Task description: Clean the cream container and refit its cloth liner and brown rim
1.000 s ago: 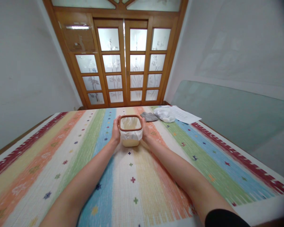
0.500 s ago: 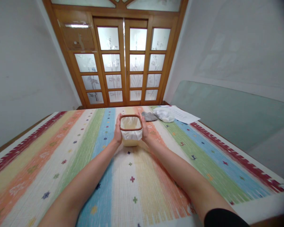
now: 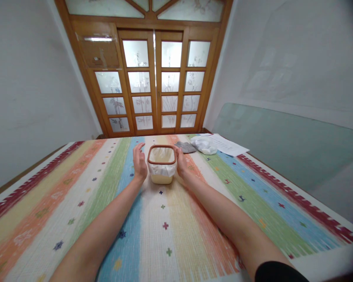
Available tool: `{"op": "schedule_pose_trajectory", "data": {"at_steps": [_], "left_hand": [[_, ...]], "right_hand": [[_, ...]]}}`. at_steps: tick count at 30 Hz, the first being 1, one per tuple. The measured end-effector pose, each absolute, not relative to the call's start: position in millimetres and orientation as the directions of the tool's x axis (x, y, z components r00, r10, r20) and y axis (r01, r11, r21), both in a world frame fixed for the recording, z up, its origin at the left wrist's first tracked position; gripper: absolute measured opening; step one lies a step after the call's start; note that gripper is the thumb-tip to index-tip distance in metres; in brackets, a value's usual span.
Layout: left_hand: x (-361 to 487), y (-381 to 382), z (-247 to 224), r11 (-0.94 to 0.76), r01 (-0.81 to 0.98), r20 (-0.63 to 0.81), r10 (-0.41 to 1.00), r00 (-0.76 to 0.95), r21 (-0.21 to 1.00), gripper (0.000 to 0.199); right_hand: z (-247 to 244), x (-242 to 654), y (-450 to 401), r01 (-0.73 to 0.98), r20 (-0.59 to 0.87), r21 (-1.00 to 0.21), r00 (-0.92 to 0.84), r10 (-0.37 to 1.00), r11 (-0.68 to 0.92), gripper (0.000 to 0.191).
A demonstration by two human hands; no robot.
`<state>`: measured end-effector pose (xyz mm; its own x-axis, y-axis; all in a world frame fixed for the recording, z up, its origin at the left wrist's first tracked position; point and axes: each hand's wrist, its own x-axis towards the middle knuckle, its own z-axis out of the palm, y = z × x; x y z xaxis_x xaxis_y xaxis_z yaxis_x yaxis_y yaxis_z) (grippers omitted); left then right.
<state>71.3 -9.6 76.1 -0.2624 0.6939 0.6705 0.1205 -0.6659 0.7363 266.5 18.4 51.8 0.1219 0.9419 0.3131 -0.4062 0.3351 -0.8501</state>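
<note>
A small cream waste bin (image 3: pixel 161 179) stands upright on the striped cloth. It has a brown rim ring (image 3: pixel 162 162), and a white plastic liner (image 3: pixel 163 170) folds down over its outside. My left hand (image 3: pixel 140 162) is open just left of the bin, fingers raised and a narrow gap between. On the other side, my right hand (image 3: pixel 181 161) lies along the bin's right wall with its fingertips at the rim; the fingers look stretched rather than wrapped, and some are hidden behind the bin.
Behind my right hand lie a grey crumpled cloth or bag (image 3: pixel 185 147), a white crumpled plastic bag (image 3: pixel 204 145) and printed paper sheets (image 3: pixel 229 145). The striped tablecloth (image 3: pixel 105 188) covers the table. A greenish board (image 3: pixel 282 141) leans along the right wall; wooden glazed doors (image 3: pixel 155 78) stand beyond.
My left hand has come off the bin and moved a little left, opening. My right hand stays beside the bin, which remains standing in place. The view has tilted up slightly.
</note>
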Motion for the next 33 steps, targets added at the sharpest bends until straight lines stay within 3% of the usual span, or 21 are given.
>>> {"op": "schedule_pose_trajectory", "data": {"at_steps": [2,5,11,16,19,22,25,30,33], "left_hand": [[67,-19,84,-0.737,0.274,0.785,0.599,-0.156,0.617,0.058],[68,-26,86,-0.754,0.389,0.832,0.552,-0.059,0.528,0.055],[61,-9,77,-0.704,0.446,0.82,0.555,-0.14,0.553,0.037],[50,0,84,-0.663,0.339,0.744,0.613,-0.266,0.667,0.028],[54,-4,87,-0.708,0.249,0.75,0.634,-0.189,0.661,0.029],[64,-9,85,-0.722,0.18,0.742,0.664,-0.088,0.668,0.034],[72,-11,79,-0.712,0.12,0.722,0.684,-0.101,0.691,0.039],[74,-7,73,-0.693,0.024,0.689,0.712,-0.136,0.72,0.043],[69,-1,72,-0.657,-0.046,0.651,0.753,-0.096,0.753,0.047]], "right_hand": [[57,270,19,-0.372,0.335,-0.854,0.146,0.931,0.365,0.059],[63,271,17,-0.319,0.378,-0.859,0.132,0.916,0.4,0.053],[64,276,16,-0.154,0.441,-0.869,0.193,0.877,0.471,0.046],[69,284,20,-0.026,0.495,-0.86,0.198,0.846,0.51,0.036],[76,286,18,-0.038,0.534,-0.836,0.168,0.828,0.547,0.034],[82,283,11,-0.073,0.575,-0.814,0.031,0.817,0.576,0.037],[82,278,5,-0.115,0.574,-0.816,-0.047,0.818,0.566,0.039],[72,263,1,-0.207,0.561,-0.806,0.03,0.827,0.554,0.044],[71,258,-4,-0.129,0.574,-0.801,0.115,0.811,0.585,0.043]]}}
